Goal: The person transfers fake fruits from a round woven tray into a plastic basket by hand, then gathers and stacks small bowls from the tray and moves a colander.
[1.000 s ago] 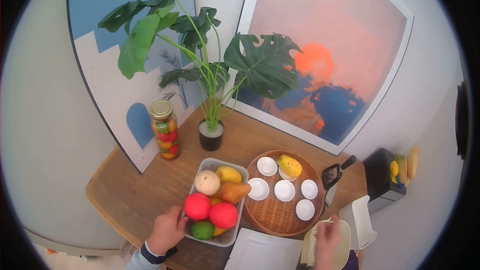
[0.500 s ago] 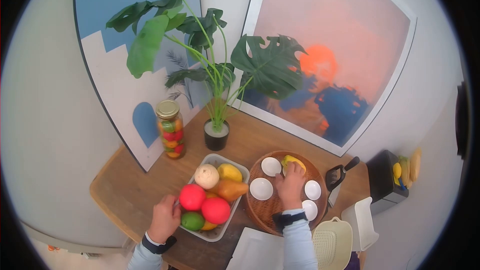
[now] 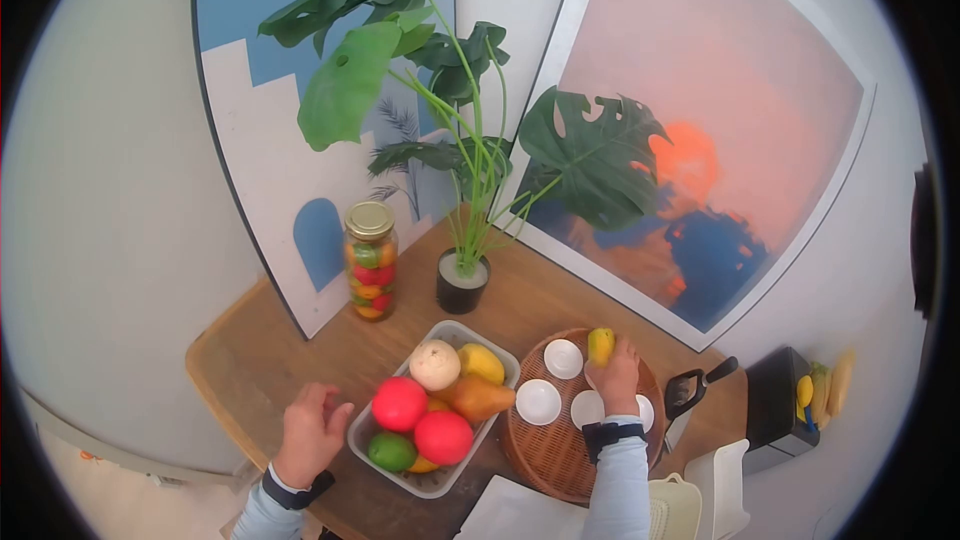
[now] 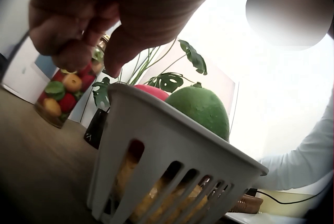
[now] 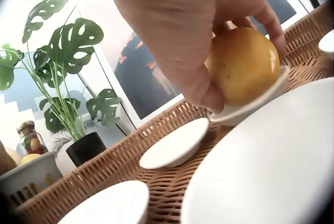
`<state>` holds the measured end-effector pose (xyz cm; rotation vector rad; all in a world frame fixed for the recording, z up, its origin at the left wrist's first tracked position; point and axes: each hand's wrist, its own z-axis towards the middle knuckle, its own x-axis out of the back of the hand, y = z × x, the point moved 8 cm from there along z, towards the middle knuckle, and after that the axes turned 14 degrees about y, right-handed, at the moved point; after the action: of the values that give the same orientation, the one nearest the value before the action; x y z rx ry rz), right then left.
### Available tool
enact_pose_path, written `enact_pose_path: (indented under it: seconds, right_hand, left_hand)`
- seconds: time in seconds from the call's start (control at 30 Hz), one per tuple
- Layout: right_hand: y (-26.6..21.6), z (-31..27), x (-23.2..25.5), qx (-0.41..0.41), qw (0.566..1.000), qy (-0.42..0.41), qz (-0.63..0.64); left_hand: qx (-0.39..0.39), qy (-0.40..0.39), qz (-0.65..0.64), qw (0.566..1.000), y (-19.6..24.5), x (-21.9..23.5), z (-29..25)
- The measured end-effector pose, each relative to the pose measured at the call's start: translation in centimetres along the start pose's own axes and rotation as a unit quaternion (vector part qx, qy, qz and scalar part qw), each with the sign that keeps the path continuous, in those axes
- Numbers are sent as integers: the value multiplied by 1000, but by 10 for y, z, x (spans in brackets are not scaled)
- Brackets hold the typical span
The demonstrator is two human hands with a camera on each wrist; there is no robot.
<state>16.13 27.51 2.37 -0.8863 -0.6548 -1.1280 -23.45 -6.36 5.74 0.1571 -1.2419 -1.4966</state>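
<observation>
On a round wicker tray, my right hand grips a speckled yellow fruit, much like a mango, thumb on one side and fingers round the other. The fruit sits in or just over a small white dish. My left hand hovers by the left rim of a grey slotted basket, its fingers loosely bent and holding nothing. In the basket lie a green fruit, two red ones, a pale round one, a brownish pear shape and a yellow one.
Several more white dishes stand on the tray. Behind are a jar of fruit and a potted plant. At the right are a black-handled tool, a dark box and a cream basket; a white board lies in front.
My right hand has come from the cream basket to the yellow fruit, gripped it and turned it more upright. My left hand has moved slightly off the grey basket's rim. The head view has shifted.
</observation>
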Motion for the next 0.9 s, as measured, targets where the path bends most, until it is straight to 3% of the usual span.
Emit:
enact_pose_path:
  seconds: [0.07,0.2,0.27,0.3,0.37,0.5,0.57,0.73,0.9]
  right_hand:
    - [-35,-3,19,-46,974,-41,216]
    - [-109,-14,36,3,943,-87,320]
    - [-152,-27,44,34,899,-187,394]
    - [-161,-30,40,38,898,-186,396]
    - [-187,-35,31,59,863,-213,455]
    - [-222,-42,34,94,891,-212,390]
    - [-228,-45,25,112,898,-190,381]
    - [-241,-50,29,190,895,-147,377]
    - [-242,-48,25,165,908,-175,342]
  left_hand:
    - [9,5,-25,1000,6,2,5]
    - [-23,-21,-56,998,32,-7,25]
    - [-96,-116,-85,985,64,-22,35]
    - [-97,-112,-84,985,69,-27,44]
    - [-231,-187,-112,948,87,-56,48]
    - [-238,-251,-65,936,80,-98,54]
    - [-194,-320,-19,927,69,-113,53]
    - [-148,-332,-84,928,69,-105,47]
    - [-157,-297,-132,933,63,-104,49]
